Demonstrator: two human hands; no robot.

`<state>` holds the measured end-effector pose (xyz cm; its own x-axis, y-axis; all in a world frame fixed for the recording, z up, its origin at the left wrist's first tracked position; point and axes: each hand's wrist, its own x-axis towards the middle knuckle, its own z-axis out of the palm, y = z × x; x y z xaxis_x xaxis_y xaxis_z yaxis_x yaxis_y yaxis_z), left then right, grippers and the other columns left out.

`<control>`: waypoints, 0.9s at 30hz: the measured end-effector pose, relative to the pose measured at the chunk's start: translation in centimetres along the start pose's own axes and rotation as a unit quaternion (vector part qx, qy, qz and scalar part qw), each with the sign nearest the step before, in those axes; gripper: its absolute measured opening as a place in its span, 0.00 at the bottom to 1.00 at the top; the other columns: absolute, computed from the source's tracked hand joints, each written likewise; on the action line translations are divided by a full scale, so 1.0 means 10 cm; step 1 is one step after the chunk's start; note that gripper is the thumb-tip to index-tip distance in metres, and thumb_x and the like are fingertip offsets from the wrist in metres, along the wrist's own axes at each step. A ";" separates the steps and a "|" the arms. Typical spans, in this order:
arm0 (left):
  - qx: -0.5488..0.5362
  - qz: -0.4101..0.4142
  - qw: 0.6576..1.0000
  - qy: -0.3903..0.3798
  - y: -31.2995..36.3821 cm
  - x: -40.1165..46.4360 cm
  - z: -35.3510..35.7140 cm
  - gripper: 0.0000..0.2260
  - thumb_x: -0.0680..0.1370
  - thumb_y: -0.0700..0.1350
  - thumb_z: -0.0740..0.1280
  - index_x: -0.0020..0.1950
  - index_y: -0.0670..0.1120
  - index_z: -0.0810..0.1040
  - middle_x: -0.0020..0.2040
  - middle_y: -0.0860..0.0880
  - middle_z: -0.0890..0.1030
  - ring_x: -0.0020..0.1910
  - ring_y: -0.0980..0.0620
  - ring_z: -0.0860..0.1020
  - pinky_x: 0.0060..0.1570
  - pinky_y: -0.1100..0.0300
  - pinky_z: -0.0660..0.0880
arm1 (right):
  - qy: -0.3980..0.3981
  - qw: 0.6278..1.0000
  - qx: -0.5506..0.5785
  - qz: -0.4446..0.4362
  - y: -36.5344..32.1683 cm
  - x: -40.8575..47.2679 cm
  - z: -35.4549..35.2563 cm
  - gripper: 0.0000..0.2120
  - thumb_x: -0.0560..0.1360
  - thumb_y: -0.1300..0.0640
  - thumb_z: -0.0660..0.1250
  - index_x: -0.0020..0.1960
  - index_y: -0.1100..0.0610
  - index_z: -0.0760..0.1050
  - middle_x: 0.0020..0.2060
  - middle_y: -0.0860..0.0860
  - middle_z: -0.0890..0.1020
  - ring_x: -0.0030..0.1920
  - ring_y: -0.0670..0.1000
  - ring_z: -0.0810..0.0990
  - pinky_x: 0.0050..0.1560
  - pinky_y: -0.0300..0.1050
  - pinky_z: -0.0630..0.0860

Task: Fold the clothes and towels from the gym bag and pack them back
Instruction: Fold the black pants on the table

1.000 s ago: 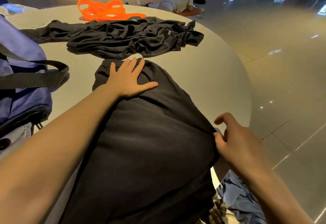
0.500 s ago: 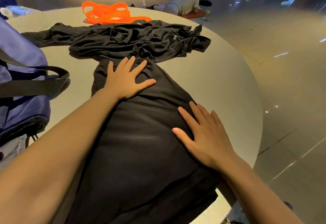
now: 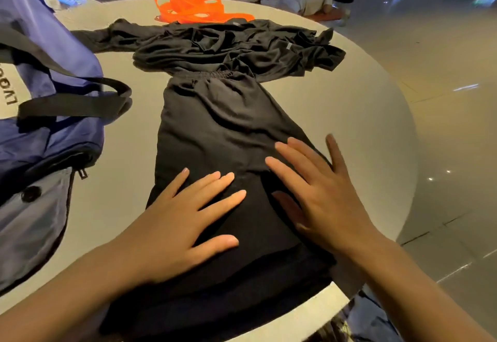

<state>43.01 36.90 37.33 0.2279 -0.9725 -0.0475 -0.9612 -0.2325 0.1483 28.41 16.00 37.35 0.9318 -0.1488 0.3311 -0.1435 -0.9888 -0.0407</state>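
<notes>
L hand point(image 3: 177, 223) fingers spread, flat on black pants point(image 3: 228, 131). R hand point(image 3: 320, 193) same, spread + flat, just beside L. Pants lie lengthwise mid round table point(image 3: 363, 115), waistband touching crumpled black top point(image 3: 236, 45). Blue gym bag point(image 3: 45, 115) at left.

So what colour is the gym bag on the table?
Blue-purple with black straps; the gym bag shows in the head view.

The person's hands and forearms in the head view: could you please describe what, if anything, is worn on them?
Nothing is worn on either. The left hand and right hand are bare, with no gloves, rings, watch or bracelet visible. Both forearms are uncovered as far as the frame's bottom edge, with no sleeve in view. The fingernails are short and look unpainted.
</notes>
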 end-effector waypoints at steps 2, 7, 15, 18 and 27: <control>-0.006 0.002 1.000 0.003 0.05 -0.26 0.01 0.27 0.80 0.67 0.47 0.77 0.58 0.57 0.78 0.54 0.57 0.76 0.55 0.55 0.71 0.50 0.50 | -0.015 0.989 0.136 -0.049 -0.09 -0.11 -0.06 0.22 0.79 0.46 0.57 0.69 0.53 0.71 0.71 0.52 0.69 0.72 0.51 0.65 0.73 0.49 0.60; -0.033 -0.034 0.998 0.031 0.17 -0.68 0.09 0.26 0.80 0.66 0.49 0.76 0.59 0.60 0.77 0.55 0.60 0.76 0.55 0.57 0.72 0.51 0.50 | -0.131 0.969 0.176 -0.112 -0.21 -0.44 0.01 0.25 0.79 0.36 0.52 0.72 0.44 0.66 0.74 0.45 0.65 0.75 0.45 0.59 0.75 0.50 0.55; -0.084 -0.046 0.991 0.098 0.30 -1.08 0.29 0.29 0.77 0.68 0.54 0.75 0.57 0.63 0.75 0.55 0.64 0.74 0.55 0.62 0.71 0.53 0.55 | -0.111 0.976 0.097 -0.160 -0.29 -0.70 -0.03 0.31 0.78 0.32 0.50 0.75 0.47 0.61 0.74 0.49 0.65 0.74 0.50 0.60 0.72 0.51 0.56; -0.076 -0.046 0.988 0.128 0.35 -1.11 0.25 0.28 0.77 0.66 0.57 0.73 0.55 0.67 0.71 0.56 0.70 0.69 0.57 0.68 0.69 0.57 0.61 | -0.063 0.978 0.101 -0.170 -0.35 -0.74 -0.03 0.28 0.79 0.35 0.52 0.70 0.50 0.70 0.66 0.50 0.75 0.66 0.52 0.72 0.65 0.48 0.67; -0.056 0.010 0.976 0.209 0.35 -1.06 0.10 0.16 0.78 0.53 0.64 0.64 0.51 0.78 0.45 0.55 0.83 0.39 0.57 0.80 0.37 0.66 0.74 | 0.038 0.974 0.097 -0.200 -0.47 -0.63 -0.07 0.14 0.81 0.47 0.57 0.58 0.53 0.74 0.41 0.51 0.81 0.36 0.50 0.78 0.30 0.44 0.75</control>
<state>37.08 46.37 37.36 0.2759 -0.8912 0.3601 -0.9484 -0.1915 0.2527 22.98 21.62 36.14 0.8718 0.2420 0.4259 0.2983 -0.9519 -0.0698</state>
